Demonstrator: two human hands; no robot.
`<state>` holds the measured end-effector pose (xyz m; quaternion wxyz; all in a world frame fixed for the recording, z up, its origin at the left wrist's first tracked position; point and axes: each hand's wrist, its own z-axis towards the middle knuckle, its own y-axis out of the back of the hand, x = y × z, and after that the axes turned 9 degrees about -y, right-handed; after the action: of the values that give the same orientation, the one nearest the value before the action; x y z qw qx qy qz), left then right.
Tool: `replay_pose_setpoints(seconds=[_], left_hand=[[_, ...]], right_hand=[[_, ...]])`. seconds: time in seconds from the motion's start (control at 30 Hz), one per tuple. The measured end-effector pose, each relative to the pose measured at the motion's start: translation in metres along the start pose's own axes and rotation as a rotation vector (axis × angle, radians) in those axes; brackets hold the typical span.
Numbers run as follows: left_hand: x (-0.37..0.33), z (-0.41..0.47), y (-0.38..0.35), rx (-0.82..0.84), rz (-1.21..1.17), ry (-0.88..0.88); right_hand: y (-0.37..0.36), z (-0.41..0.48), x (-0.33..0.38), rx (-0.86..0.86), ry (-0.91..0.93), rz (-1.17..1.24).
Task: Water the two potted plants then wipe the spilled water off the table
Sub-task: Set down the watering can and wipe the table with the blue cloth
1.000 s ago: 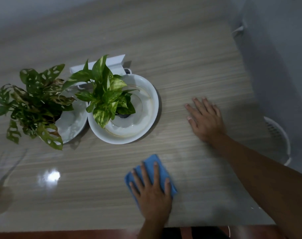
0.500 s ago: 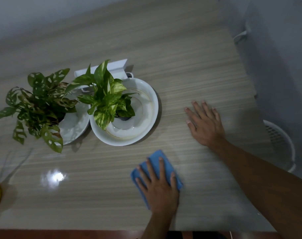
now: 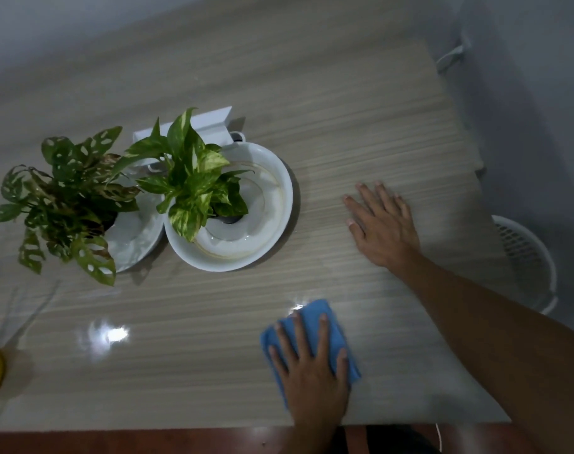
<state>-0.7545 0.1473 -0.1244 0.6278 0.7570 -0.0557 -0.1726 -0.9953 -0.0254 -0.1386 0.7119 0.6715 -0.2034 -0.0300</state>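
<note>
Blue cloth (image 3: 325, 329) lies flat on the wood-grain table (image 3: 361, 126), near its front edge, right of centre. Left hand (image 3: 312, 371) presses on it, palm down, fingers spread, gripping nothing. Right hand (image 3: 382, 224) rests flat on the bare table beyond the cloth, fingers extended, holding nothing. To the left, a variegated plant (image 3: 194, 181) stands in a white bowl (image 3: 272, 178); a holed-leaf plant (image 3: 66, 201) stands on a white plate (image 3: 135, 240) touching the bowl. A white basket (image 3: 528, 257) sits off the table's right edge.
</note>
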Motion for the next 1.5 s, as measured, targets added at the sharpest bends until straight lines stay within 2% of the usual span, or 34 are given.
replay_pose_setpoints(seconds=[0.07,0.13,0.23,0.33,0.4,0.47,0.57,0.67,0.73,0.8,0.87,0.93,1.0,1.07,1.13,1.2,1.3,1.4,1.5], left_hand=[[-0.013,0.021,0.0,0.009,0.028,-0.181],[0.001,0.054,0.009,0.049,0.054,-0.264],[0.042,0.068,0.018,0.031,0.061,-0.097],[0.046,0.021,0.014,0.006,0.066,0.004],[0.02,-0.009,0.006,0.041,0.039,-0.071],[-0.014,-0.015,-0.003,0.043,0.03,-0.232],[-0.032,0.035,-0.001,0.02,0.015,-0.361],[-0.001,0.08,0.009,0.022,0.045,-0.242],[0.016,0.078,0.012,0.001,0.055,-0.117],[0.013,0.057,0.008,-0.017,0.074,-0.077],[-0.012,0.035,-0.001,0.002,0.039,-0.145],[-0.051,0.032,-0.012,-0.024,-0.004,-0.308],[-0.088,0.054,-0.016,-0.06,-0.031,-0.468],[-0.104,0.099,-0.014,-0.075,-0.028,-0.512],[-0.092,0.152,-0.007,-0.067,0.007,-0.447],[-0.066,0.187,0.002,-0.067,0.045,-0.269],[-0.055,0.175,0.008,-0.081,0.069,-0.075],[-0.085,0.155,0.006,-0.019,0.003,-0.129],[-0.105,0.21,0.005,-0.031,-0.024,-0.283]], right_hand=[[0.0,0.0,0.0,0.023,-0.006,-0.012],[-0.001,0.0,-0.001,0.025,-0.008,-0.018],[-0.003,-0.001,-0.001,0.01,0.009,-0.013],[-0.004,0.0,-0.003,0.02,0.009,-0.013],[-0.005,0.001,-0.003,0.031,0.005,-0.015],[-0.004,0.001,-0.003,0.049,0.008,0.001],[0.003,0.008,-0.009,0.059,0.004,0.067],[0.017,0.027,-0.028,0.046,0.018,0.061],[0.028,0.048,-0.046,0.07,0.019,0.024],[0.034,0.07,-0.066,0.098,0.022,-0.019],[0.036,0.089,-0.085,0.128,0.021,-0.057],[0.035,0.106,-0.099,0.152,-0.002,-0.085],[0.032,0.118,-0.109,0.164,-0.016,-0.09],[0.028,0.121,-0.115,0.156,-0.009,-0.083],[0.023,0.119,-0.116,0.117,0.004,-0.085],[0.021,0.119,-0.116,0.083,0.009,-0.072],[0.02,0.119,-0.116,0.057,0.001,-0.04],[0.017,0.118,-0.116,-0.015,-0.002,-0.019],[0.014,0.115,-0.116,-0.146,0.04,0.012]])
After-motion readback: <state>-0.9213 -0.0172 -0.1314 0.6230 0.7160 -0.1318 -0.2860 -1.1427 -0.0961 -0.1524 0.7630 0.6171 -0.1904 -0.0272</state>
